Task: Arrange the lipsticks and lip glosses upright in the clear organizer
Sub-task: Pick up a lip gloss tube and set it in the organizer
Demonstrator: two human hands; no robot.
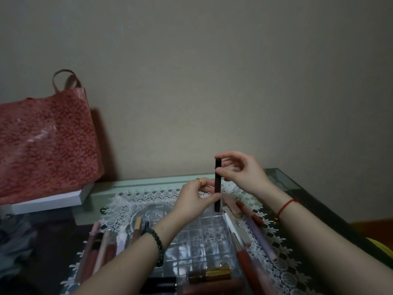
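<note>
A dark, slim lip gloss tube [217,187] stands upright over the far right corner of the clear gridded organizer [200,241]. My left hand [194,199] pinches its lower part and my right hand [240,171] pinches its black cap at the top. The tube's bottom end is level with the organizer's far rim; I cannot tell if it sits in a cell. Several lip glosses [100,250] lie flat to the left of the organizer, several more [251,231] lie to its right, and a gold-capped lipstick [209,275] lies in front.
A white lace mat [136,201] covers the glass table [297,184] under everything. A red patterned tote bag [45,135] stands on a white box [49,201] at the left against the wall. The table's right edge drops off near my right forearm.
</note>
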